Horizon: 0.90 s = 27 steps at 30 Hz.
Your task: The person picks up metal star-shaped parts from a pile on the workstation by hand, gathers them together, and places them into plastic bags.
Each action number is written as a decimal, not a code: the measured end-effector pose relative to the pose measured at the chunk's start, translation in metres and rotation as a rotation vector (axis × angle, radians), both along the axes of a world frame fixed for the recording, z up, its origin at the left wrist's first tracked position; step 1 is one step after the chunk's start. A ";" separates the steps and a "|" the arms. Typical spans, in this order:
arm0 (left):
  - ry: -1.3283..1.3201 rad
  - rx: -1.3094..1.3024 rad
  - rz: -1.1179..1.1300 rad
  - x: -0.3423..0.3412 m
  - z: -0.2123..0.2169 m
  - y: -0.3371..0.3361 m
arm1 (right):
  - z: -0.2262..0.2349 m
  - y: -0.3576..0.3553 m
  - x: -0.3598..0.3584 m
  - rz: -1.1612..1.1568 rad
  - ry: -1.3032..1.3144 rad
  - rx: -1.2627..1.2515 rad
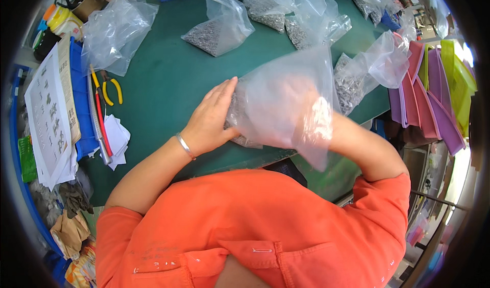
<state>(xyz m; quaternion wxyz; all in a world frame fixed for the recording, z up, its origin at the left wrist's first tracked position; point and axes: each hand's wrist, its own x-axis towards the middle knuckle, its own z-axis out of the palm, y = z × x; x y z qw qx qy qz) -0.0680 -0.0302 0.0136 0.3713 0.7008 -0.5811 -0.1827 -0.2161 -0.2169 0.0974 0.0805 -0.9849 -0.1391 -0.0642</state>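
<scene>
A large clear plastic bag [286, 99] lies tilted near the table's front edge, with small grey pieces bunched in its left end. My left hand [209, 117] wears a silver bangle at the wrist and holds that filled end, fingers along the far side and thumb on the near side. From the right, my forearm reaches into the wide end of the bag. My right hand [293, 102] shows only as a blurred shape through the cloudy plastic, so its fingers cannot be made out. What exactly the grey pieces are is too small to tell.
Several similar part-filled bags, one bag [217, 35] among them, lie across the green table [158, 94]. Yellow-handled pliers [112, 89], a red pen [103, 124] and papers [118, 137] are at left, beside a blue tray [84, 99]. Pink and purple bins [416, 94] stand at right.
</scene>
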 end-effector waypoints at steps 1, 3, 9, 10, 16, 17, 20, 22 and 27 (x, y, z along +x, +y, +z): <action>0.018 0.002 0.001 0.000 0.000 0.000 | -0.009 0.007 0.002 0.012 -0.084 -0.002; 0.054 0.005 -0.003 0.001 0.001 0.002 | -0.007 0.009 0.007 -0.044 -0.076 0.162; 0.113 0.057 0.039 0.003 0.001 0.007 | 0.079 -0.036 -0.001 -0.531 -0.195 1.357; 0.119 0.065 0.039 0.003 0.002 0.006 | 0.095 -0.043 -0.007 -0.461 -0.249 1.455; 0.136 0.095 0.053 0.003 0.006 0.007 | 0.120 -0.065 -0.016 -0.379 -0.263 1.449; 0.130 0.091 0.052 0.003 0.005 0.007 | 0.121 -0.070 -0.016 -0.347 -0.264 1.474; 0.130 0.086 0.047 0.002 0.005 0.005 | 0.119 -0.084 -0.021 -0.292 -0.287 1.434; 0.133 0.082 0.042 0.002 0.005 0.006 | 0.119 -0.092 -0.023 -0.250 -0.296 1.413; 0.122 0.066 0.033 0.003 0.005 0.008 | 0.117 -0.101 -0.024 -0.204 -0.321 1.467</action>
